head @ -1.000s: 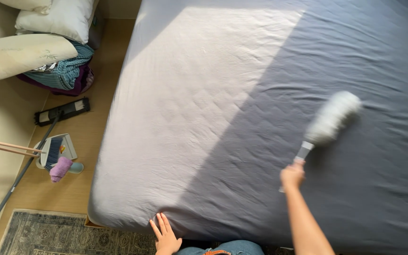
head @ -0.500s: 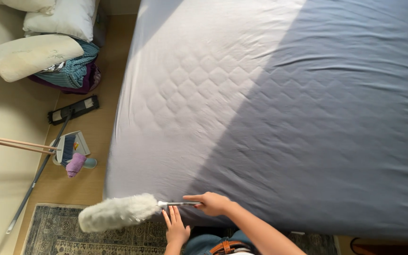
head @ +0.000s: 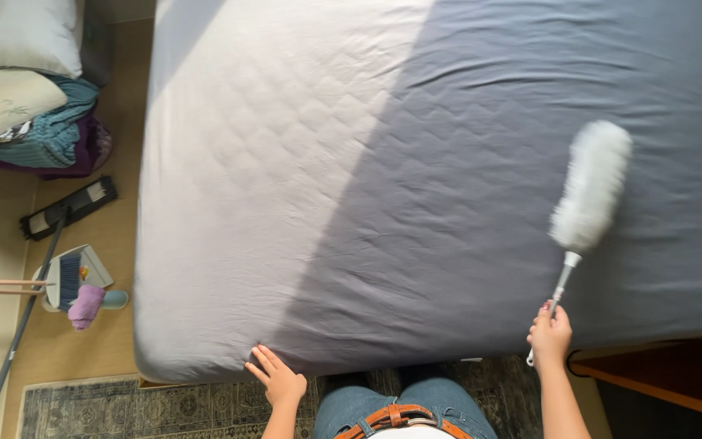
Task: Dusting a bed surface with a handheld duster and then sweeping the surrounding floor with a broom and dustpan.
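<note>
Two hands in view, both the person's own. Right hand (head: 549, 335) is wrapped tight round the thin white handle of a fluffy white duster (head: 591, 187), fingers curled, at the near edge of the bed (head: 286, 162). Duster head sits up and to the right of that hand, tilted, over the shaded grey part of the sheet on the bed's right side; can't tell if it touches the fabric or hovers just above. Left hand (head: 276, 379) is flat, fingers spread, palm down, pressing on the near edge of the mattress at the lower middle, holding nothing. Sheet is grey w/ quilted pattern showing through, left half in bright sun, right half in shadow. Person's jeans and brown belt (head: 396, 416) show at bottom center, standing on a patterned rug (head: 148, 406). Left of the bed on the wood floor: a dustpan w/ brush (head: 71, 276), a purple cloth (head: 85, 306) touching it, a flat mop head (head: 71, 208) w/ long pole, plus a pile of pillows (head: 10, 49) and bedding (head: 50, 134) at top left. Wooden furniture edge (head: 660, 382) at bottom right.
</note>
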